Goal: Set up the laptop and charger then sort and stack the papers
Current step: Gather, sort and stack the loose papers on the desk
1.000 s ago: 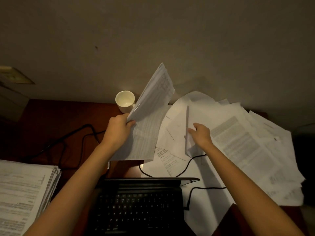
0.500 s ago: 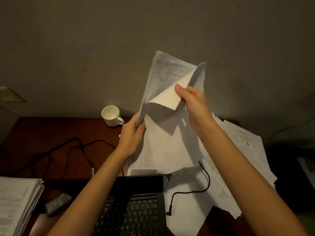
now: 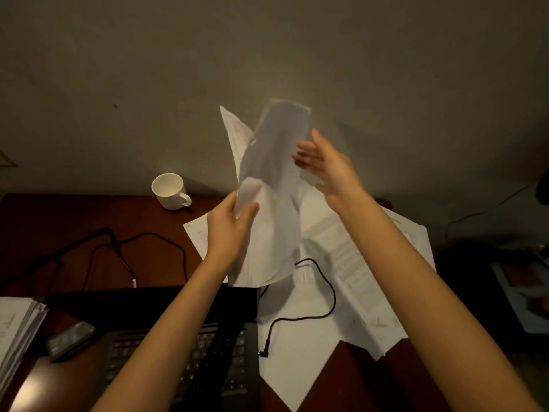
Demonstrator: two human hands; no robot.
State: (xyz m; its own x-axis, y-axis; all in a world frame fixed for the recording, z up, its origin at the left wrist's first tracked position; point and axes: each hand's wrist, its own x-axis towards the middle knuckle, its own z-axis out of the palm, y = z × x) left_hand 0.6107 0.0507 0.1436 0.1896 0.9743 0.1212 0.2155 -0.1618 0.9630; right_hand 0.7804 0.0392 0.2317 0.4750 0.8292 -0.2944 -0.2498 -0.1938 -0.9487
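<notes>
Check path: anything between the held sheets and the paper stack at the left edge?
The left hand grips the held sheets above the desk. Toward the paper stack lie the open laptop, a phone beside the stack and black cables, all low.

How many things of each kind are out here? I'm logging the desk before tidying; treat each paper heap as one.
Mug: 1
Laptop: 1
Phone: 1
Cables: 2, one with a loose plug, one at left
Paper groups: 3, held sheets, scattered pile, stack
Total: 8
</notes>
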